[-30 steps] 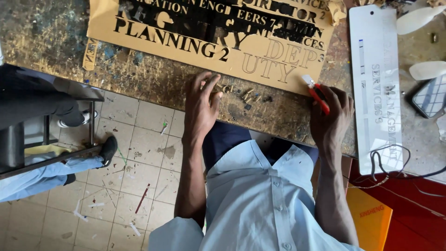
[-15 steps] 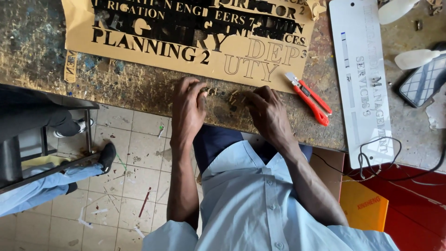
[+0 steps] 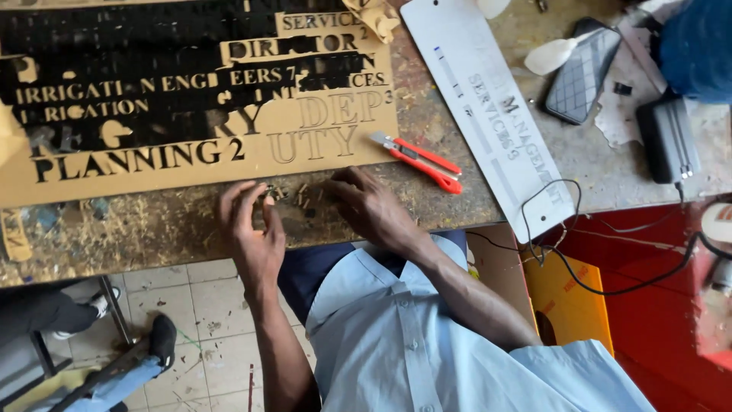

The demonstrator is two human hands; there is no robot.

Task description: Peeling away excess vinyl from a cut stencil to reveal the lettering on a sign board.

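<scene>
Having let go of the red knife (image 3: 419, 159), now lying right of both hands on the counter (image 3: 152, 229), the right hand (image 3: 370, 207) and left hand (image 3: 255, 229) pinched small cut scraps (image 3: 293, 197) near the tan sign sheet (image 3: 191, 164).

Two hands (image 3: 255, 233) (image 3: 370, 206) — one red cutter (image 3: 418, 160) — one phone (image 3: 583, 70).

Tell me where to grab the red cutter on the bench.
Grip the cutter across its red handle, mid-length, coming from above with the right hand. It lies flat and free, and its metal blade end points toward the tan sheet, so stay off that end.
</scene>
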